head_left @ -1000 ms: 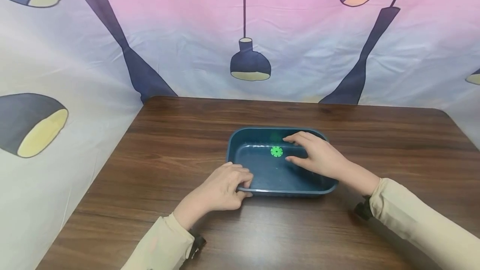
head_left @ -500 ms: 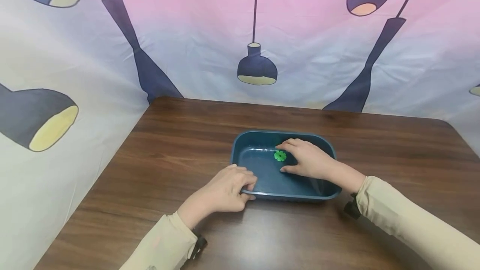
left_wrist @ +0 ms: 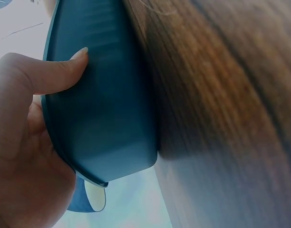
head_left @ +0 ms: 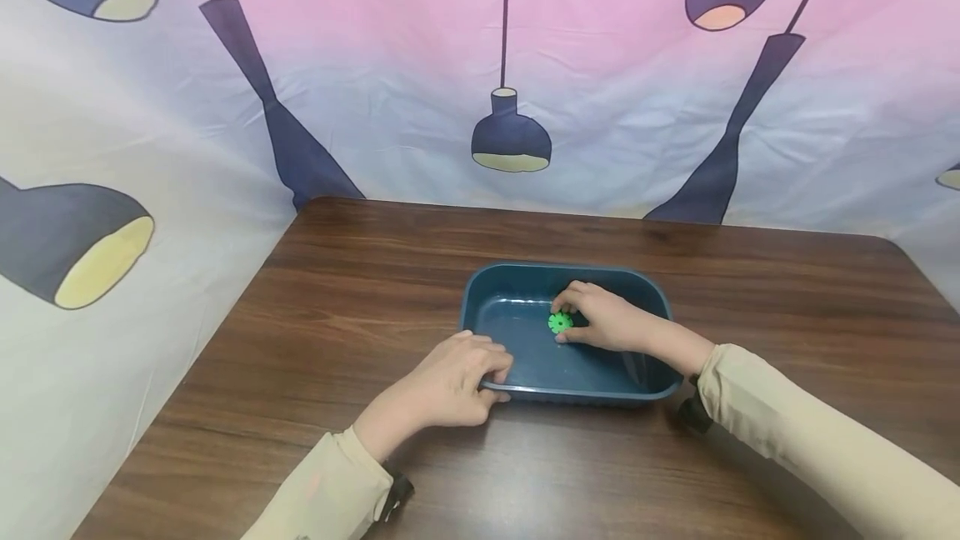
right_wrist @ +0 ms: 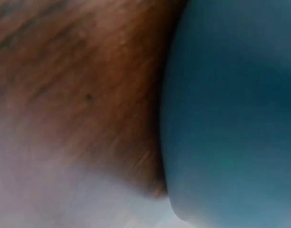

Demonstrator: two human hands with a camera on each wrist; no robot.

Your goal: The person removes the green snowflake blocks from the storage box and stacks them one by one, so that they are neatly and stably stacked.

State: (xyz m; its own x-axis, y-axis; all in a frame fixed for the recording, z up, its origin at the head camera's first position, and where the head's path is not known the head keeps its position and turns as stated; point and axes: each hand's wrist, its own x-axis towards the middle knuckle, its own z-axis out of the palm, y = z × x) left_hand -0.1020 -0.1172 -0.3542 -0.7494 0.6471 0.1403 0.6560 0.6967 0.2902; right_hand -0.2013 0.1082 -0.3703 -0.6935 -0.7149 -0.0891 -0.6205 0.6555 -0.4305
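Observation:
In the head view a dark blue-green plastic tray (head_left: pixel 517 394) with rounded corners sits on the table. My left hand (head_left: pixel 453 377) grips its near left corner, thumb outside and fingers over the rim; the left wrist view shows the thumb (left_wrist: pixel 60 73) pressed on the tray's outer wall (left_wrist: pixel 102 109). Inside the tray my right hand (head_left: pixel 607 319) pinches a small bright green notched disc (head_left: pixel 559 322), a snowflake-style building piece, between thumb and fingers. The right wrist view has only the tray's blurred outer wall (right_wrist: pixel 231 118); hand and disc are hidden there.
The brown wood-grain table (head_left: pixel 360 290) extends around the tray on every side. A cloth backdrop (head_left: pixel 405 107) printed with lamps hangs behind its far edge and along the left. Dark straps show at both sleeve cuffs.
My right hand has lowered into the tray and its fingers have closed on the green disc, which has shifted slightly toward me. My left hand keeps its hold on the corner.

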